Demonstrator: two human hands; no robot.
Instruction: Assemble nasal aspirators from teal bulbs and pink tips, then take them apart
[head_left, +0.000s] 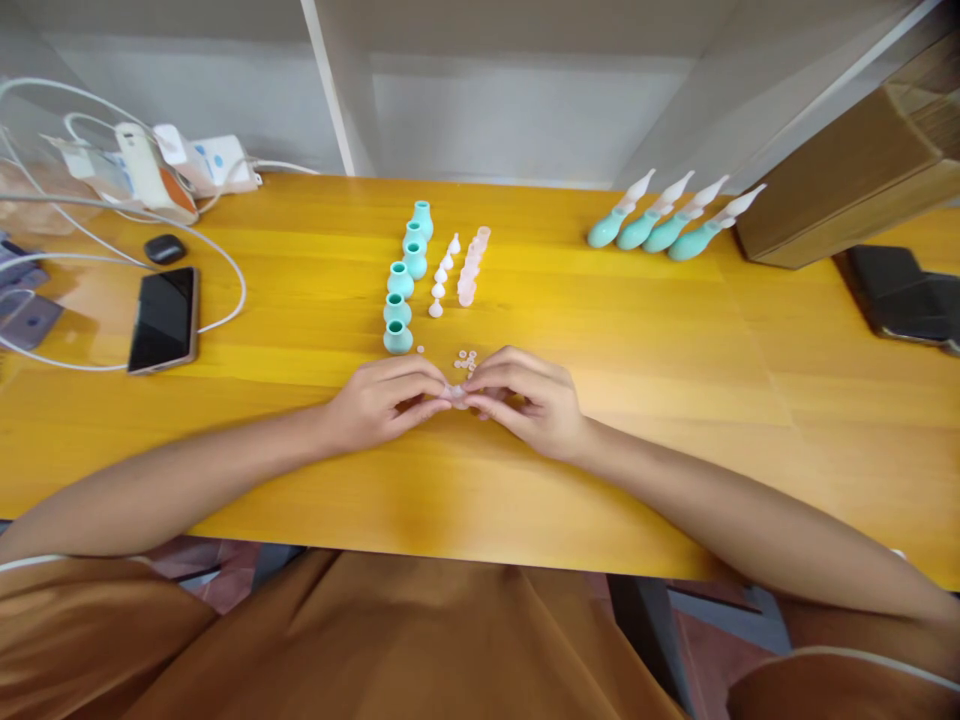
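Note:
My left hand (397, 400) and my right hand (531, 402) meet over the table, fingertips pinching a small translucent plastic piece (457, 396) between them. Fingers partly cover it. Just beyond my fingertips lie several tiny ring-shaped parts (465, 360), with one more ring (421, 349) off to the left. Farther back, several turquoise hollow bulbs (400, 281) stand in a row, their openings facing up. Beside them runs a line of white pointed tips (439, 291), then a row of pale pink translucent pieces (471, 270).
Several assembled turquoise bulbs with white nozzles (694, 240) lie at the back right, near a cardboard box (840, 170). Black phone-like objects (900, 295) rest at far right. On the left are a phone (163, 320), a black earbud-like case (164, 249), white cables and a power strip (154, 170).

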